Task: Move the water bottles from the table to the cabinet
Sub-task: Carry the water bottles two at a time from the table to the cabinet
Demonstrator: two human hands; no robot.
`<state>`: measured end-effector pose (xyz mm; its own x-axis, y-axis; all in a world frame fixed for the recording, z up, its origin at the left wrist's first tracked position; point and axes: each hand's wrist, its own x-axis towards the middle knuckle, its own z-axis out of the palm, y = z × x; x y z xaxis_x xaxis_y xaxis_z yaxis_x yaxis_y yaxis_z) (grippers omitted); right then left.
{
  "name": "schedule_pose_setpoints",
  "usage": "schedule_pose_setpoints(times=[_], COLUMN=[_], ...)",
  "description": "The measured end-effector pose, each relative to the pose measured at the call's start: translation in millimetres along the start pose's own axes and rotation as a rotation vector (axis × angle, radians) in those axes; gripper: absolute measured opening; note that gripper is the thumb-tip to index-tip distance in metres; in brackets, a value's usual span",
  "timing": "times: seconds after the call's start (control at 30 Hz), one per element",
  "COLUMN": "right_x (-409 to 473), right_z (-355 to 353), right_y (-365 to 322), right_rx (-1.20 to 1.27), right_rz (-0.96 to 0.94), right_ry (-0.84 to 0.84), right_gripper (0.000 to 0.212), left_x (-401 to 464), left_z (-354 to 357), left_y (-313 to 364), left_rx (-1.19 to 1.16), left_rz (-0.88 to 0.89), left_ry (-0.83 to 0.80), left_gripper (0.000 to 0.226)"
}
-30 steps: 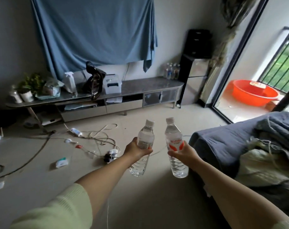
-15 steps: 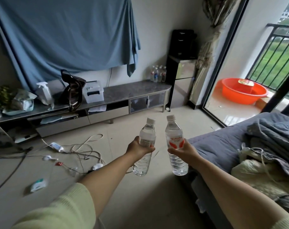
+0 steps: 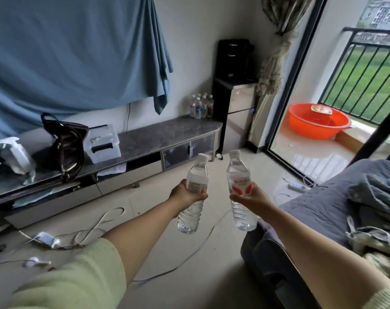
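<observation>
My left hand (image 3: 185,195) grips a clear water bottle (image 3: 195,192) with a white cap around its middle, held upright above the floor. My right hand (image 3: 250,198) grips a second clear bottle (image 3: 239,181) with a red and white label, also upright, close beside the first. Ahead stands a long low cabinet (image 3: 167,132) with a dark marble top. Several more water bottles (image 3: 200,105) stand in a cluster at its far right end, against the wall.
On the cabinet sit a dark handbag (image 3: 67,146), a clear plastic box (image 3: 103,143) and a spray bottle (image 3: 14,152). Cables and a power strip (image 3: 45,238) lie on the floor at left. A grey sofa (image 3: 323,208) with bedding is at right. An orange basin (image 3: 316,120) sits on the balcony.
The view has swung right and come closer to the cabinet, whose right end and bottle cluster now look larger. Both hands keep holding their bottles out in front.
</observation>
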<state>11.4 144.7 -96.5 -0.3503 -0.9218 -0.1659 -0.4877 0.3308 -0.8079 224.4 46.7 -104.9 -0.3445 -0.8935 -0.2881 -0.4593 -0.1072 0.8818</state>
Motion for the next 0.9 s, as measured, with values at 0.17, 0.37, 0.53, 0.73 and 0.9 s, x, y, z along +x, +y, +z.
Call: schedule_pose_setpoints(times=[0.17,0.37,0.53,0.73,0.9], right_x=[57.7,133.0,228.3,347.9,428.2], right_z=[11.2,6.5,-12.5,-50.0,-65.5], right_y=[-16.2,-23.1,-18.5,-11.7,-9.2], right_rx=[0.123,0.151,0.162,0.16,0.206], right_rz=[0.029,0.031,0.024,0.054,0.08], right_ry=[0.049,0.024,0.011,-0.057,-0.069], right_gripper=[0.024,0.021,0.021,0.038,0.038], left_x=[73.2,153.7,238.4,335.4,408.0], left_z=[-27.1,-28.6,-16.8,-0.7,10.7], left_y=[13.3,23.6,42.2,93.7,107.7], left_rx=[0.001,0.014,0.009,-0.052,-0.087], left_rz=[0.0,-0.04,-0.055,-0.05,-0.104], left_ry=[0.029,0.013,-0.003,0.02,0.04], left_gripper=[0.065,0.076,0.075,0.043,0.077])
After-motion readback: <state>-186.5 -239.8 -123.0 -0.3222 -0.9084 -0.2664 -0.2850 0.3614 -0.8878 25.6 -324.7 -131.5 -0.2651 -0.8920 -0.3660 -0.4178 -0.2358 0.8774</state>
